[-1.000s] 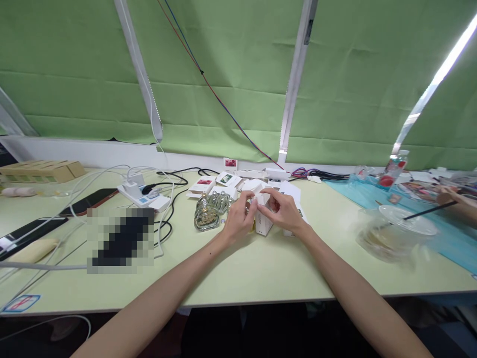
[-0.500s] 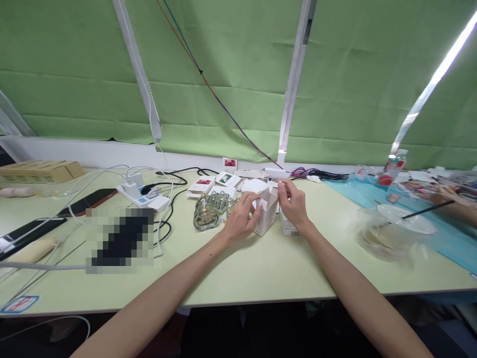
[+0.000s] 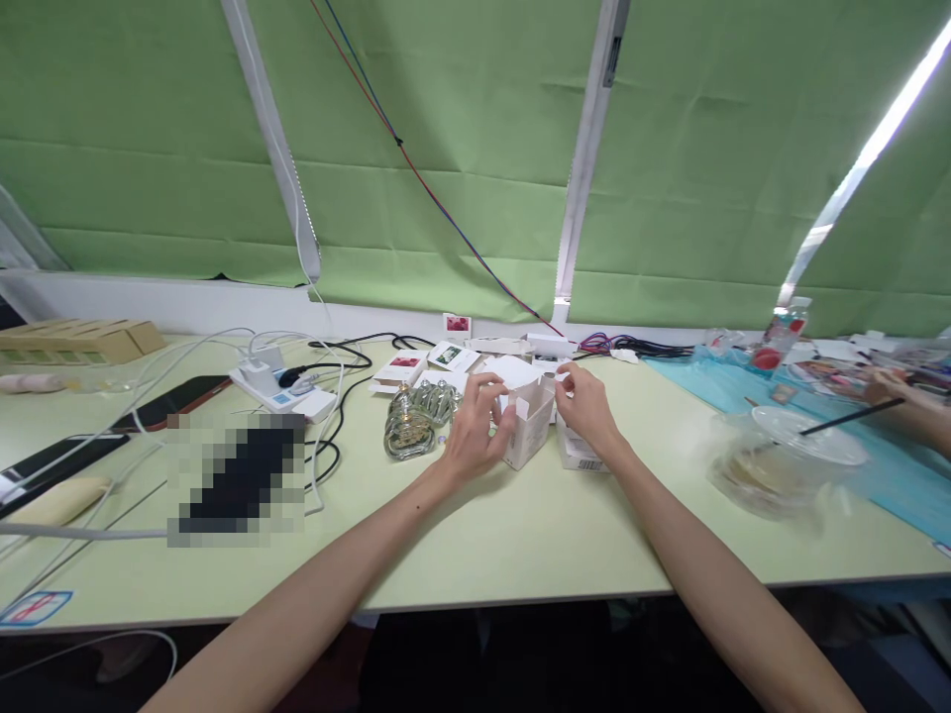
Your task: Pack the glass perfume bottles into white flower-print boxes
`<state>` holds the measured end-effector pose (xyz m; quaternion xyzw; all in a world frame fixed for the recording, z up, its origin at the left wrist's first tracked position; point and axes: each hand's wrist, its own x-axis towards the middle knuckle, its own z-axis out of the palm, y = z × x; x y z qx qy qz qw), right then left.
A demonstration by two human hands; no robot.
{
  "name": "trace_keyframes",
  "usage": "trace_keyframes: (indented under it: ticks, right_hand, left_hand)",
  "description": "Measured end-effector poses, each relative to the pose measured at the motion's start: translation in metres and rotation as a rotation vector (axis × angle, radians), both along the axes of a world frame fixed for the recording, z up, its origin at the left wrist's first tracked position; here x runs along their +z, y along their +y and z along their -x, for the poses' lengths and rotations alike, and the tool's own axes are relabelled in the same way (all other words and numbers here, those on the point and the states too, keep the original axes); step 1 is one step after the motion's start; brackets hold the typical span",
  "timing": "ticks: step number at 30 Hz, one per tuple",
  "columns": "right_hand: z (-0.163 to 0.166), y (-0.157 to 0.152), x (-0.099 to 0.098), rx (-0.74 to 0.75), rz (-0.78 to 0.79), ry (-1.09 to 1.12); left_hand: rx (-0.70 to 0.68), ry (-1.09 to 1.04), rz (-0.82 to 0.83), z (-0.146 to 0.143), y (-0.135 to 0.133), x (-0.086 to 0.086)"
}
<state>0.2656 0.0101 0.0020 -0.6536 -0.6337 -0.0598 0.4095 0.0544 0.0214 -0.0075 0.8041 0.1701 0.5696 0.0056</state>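
A small white carton (image 3: 529, 436) stands on the table with its top open and flaps raised. My left hand (image 3: 477, 426) is at its left side, thumb at the near edge and fingers bent over the far rim. My right hand (image 3: 590, 404) is just right of the carton's opening, its fingertips pinched together; whatever is between them is too small to make out. Below that hand stands a second white box (image 3: 583, 456) with a barcode, partly hidden by the hand. Left of my left hand are several clear glass bottles (image 3: 410, 428) lying close together.
Flat white cartons with pictures (image 3: 401, 368) lie behind the bottles. A power strip (image 3: 293, 396) and cables are on the left, with phones (image 3: 185, 401). On the right are a lidded plastic cup (image 3: 788, 460) with a black straw, a blue sheet (image 3: 884, 485) and another person's hand (image 3: 892, 386).
The carton's top gapes wider now. My left fingers have lifted and shifted slightly left, while my right fingertips have moved slightly off the carton's edge.
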Motion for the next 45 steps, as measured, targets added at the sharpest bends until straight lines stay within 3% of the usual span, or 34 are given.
trace_keyframes:
  ticks: [5,12,19,45]
  right_hand:
    - [0.001,-0.001,-0.002,-0.001,0.300,-0.173]
    - [0.004,-0.003,-0.003,0.082,0.408,-0.233]
    - [0.004,-0.001,-0.007,0.073,0.518,-0.271]
    - [-0.001,0.010,-0.020,0.057,0.523,-0.235]
  left_hand:
    - [0.052,-0.076,0.052,0.000,0.003,-0.001]
    - [0.066,-0.057,0.105,-0.001,0.003,-0.003]
    - [0.069,-0.032,0.142,-0.002,0.002,-0.004]
    - [0.051,0.012,0.187,-0.002,0.004,-0.008]
